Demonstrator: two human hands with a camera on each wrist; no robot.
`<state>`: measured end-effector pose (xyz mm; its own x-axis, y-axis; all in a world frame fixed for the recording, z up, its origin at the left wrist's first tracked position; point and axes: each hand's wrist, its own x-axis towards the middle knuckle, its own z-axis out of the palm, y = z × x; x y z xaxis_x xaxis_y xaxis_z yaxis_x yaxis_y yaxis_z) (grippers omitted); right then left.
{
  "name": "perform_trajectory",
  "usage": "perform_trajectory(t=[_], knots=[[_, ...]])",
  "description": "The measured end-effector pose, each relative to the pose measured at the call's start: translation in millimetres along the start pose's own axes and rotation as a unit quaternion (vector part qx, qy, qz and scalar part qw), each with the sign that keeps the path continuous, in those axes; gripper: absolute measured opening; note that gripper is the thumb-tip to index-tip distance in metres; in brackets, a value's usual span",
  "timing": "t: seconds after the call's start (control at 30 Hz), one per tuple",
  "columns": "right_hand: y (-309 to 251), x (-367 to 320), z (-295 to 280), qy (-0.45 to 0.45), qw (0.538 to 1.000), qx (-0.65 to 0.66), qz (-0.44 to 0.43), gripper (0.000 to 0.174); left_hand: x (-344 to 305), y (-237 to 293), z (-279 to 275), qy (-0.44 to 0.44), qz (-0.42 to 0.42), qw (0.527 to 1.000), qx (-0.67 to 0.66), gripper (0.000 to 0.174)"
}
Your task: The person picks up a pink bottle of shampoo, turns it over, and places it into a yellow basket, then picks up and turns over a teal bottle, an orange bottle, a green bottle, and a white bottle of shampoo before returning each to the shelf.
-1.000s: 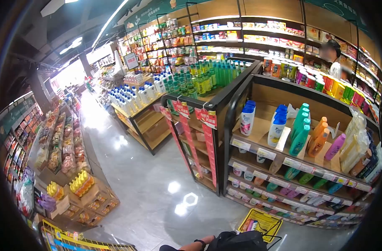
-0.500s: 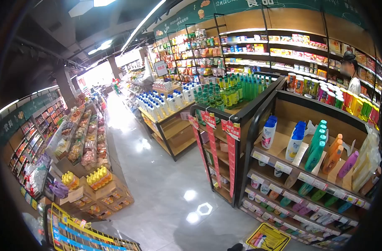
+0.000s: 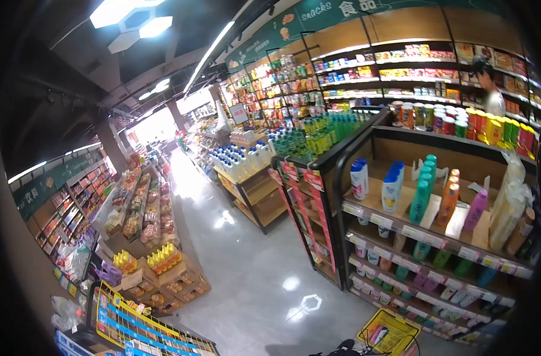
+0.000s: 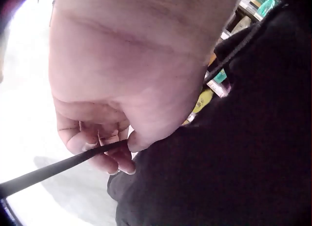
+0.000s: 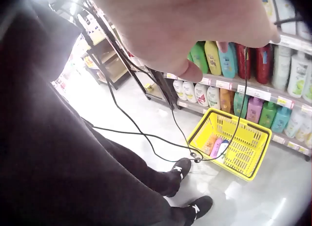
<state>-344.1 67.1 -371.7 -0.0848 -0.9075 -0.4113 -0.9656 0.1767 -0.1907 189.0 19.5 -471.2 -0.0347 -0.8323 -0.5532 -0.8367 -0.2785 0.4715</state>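
Note:
In the left wrist view my left hand (image 4: 136, 75) hangs beside dark clothing (image 4: 229, 153) with loosely curled fingers (image 4: 120, 164). A thin black cord (image 4: 53, 171) crosses these fingers and disappears under the thumb tip; I cannot tell whether it is pinched. My right hand (image 5: 185, 26) hangs relaxed at the top of the right wrist view, its fingers partly hidden. Black cables (image 5: 129, 120) dangle below it in loops. Farther down, a yellow shopping basket (image 5: 204, 121) stands on the floor, holding orange, purple and white bottles. Neither hand shows in the head view.
Shelves of shampoo bottles (image 3: 421, 199) rise at the right behind the basket. A yellow wire cart (image 3: 134, 323) stands at lower left, near cartons (image 3: 178, 279) with yellow bottles. An aisle (image 3: 241, 267) runs between the displays. Another person (image 3: 492, 95) is at far right.
The head view has turned left, so the displays sit farther right. A forearm with a dark wristband, seen a second ago at the bottom, has left the view; a dark shoe shows there now.

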Motion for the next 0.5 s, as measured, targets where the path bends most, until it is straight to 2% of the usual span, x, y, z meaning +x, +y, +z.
perform_trajectory(t=[0.1,0.2,0.23,0.3,0.33,0.37,0.4,0.43,0.47,0.5], knots=[[-3,-14,8,-0.033,0.996,0.079,0.001,0.061,-25,-11,20,0.006,-0.016,1.000,0.003,0.027],[-1,-37,43,0.120,0.985,-0.088,-0.087,0.054,-49,-26,36,0.016,-0.029,0.999,0.005,0.027],[8,-27,59,-0.123,0.992,-0.018,-0.021,0.058,-58,-36,45,0.016,-0.033,0.999,0.010,0.027],[28,-18,105,-0.290,0.954,-0.058,-0.051,0.067,-89,-49,55,0.015,-0.029,0.999,0.024,0.026],[9,-43,103,0.037,0.989,-0.120,0.081,0.049,-108,-61,60,0.016,-0.020,0.999,0.041,0.026],[22,-40,85,-0.243,0.969,-0.035,0.030,0.049,-121,-74,69,0.013,-0.012,0.998,0.060,0.026],[16,-43,67,-0.327,0.943,-0.011,0.067,0.048,-131,-83,71,0.018,0.008,0.996,0.082,0.026],[-9,-64,6,-0.341,0.927,0.035,0.148,0.049,-129,-90,69,-0.016,-0.053,0.994,0.096,0.024],[22,-57,73,-0.327,0.933,0.057,0.138,0.053,-129,-96,63,0.014,0.009,0.991,0.132,0.024],[40,-58,108,-0.353,0.923,0.069,0.140,0.053,-130,-93,50,0.005,-0.064,0.993,0.100,0.025]])
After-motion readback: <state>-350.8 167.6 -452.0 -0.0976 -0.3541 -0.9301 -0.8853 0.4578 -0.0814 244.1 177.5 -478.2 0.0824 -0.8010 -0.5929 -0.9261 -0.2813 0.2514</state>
